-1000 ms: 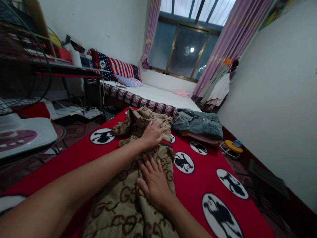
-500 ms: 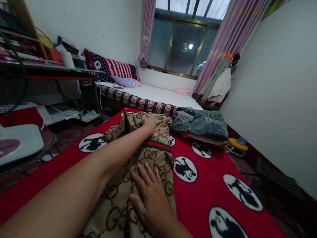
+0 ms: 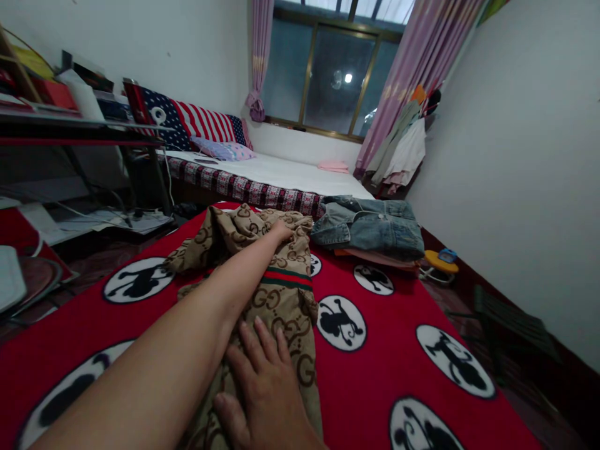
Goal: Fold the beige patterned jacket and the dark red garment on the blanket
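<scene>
A tan garment point(image 3: 267, 300) with a brown letter print and a green-and-red stripe lies lengthwise on a red blanket point(image 3: 360, 381) with black-and-white figure circles. My left arm reaches across it. My left hand point(image 3: 282, 231) is at the far end, its fingers curled down into the cloth and partly hidden. My right hand point(image 3: 267, 387) rests flat on the near part, palm down, fingers spread. A loose, sleeve-like part of the garment bulges out to the left. My left forearm covers some of the garment's left side.
Folded denim clothing point(image 3: 375, 228) sits on other folded cloth to the right of the garment. Behind is a bed point(image 3: 285, 172) with a white top. A cluttered desk point(image 3: 84, 125) stands at left. On the right are a yellow stool point(image 3: 440, 262) and a dark folding chair point(image 3: 510, 325).
The view has swung slightly right, so the room appears shifted left. My right hand sits lower in view on the cloth. The garment's left part spreads wider, and more blanket shows beside my left arm.
</scene>
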`<state>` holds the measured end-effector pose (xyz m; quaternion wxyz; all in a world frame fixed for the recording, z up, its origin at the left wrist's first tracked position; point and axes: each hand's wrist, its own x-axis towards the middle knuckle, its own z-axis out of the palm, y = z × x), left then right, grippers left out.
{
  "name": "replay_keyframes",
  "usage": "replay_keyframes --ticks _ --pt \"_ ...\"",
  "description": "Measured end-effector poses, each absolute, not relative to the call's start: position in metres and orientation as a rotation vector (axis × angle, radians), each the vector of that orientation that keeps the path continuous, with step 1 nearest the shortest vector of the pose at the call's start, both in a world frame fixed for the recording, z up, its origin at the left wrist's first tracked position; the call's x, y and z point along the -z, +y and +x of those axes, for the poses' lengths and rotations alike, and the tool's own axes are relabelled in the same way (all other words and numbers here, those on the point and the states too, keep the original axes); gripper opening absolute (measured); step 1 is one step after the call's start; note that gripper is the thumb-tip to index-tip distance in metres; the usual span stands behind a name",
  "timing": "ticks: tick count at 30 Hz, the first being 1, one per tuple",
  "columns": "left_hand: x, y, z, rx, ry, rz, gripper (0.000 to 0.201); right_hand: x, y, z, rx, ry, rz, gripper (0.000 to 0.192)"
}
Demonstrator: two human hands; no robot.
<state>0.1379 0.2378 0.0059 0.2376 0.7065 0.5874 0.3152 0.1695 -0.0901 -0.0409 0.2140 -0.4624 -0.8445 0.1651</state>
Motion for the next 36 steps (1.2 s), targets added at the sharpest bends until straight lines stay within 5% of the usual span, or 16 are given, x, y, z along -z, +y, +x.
replay_keyframes --ticks 5,11,19,26,36 --pt "-0.026 0.245 0.142 -1.004 1.498 2.078 0.037 0.04 -0.091 0.169 -0.441 -2.323 -1.282 0.059" --pt "-0.009 0.217 0.134 -0.749 1.288 2.288 0.049 0.03 -0.093 0.174 -0.535 -2.271 -1.281 0.05" --pt "-0.008 0.055 0.06 -0.837 0.91 2.602 0.056 0.041 -0.084 0.178 -0.535 -2.043 -1.145 0.03" --pt "0.018 -0.057 -0.061 -0.737 1.308 2.596 0.025 0.048 -0.079 0.177 -0.554 -1.731 -1.031 0.021" --pt "0.016 -0.004 -0.077 -0.767 1.878 2.317 0.039 0.043 -0.084 0.182 -0.386 -1.733 -0.973 0.02"
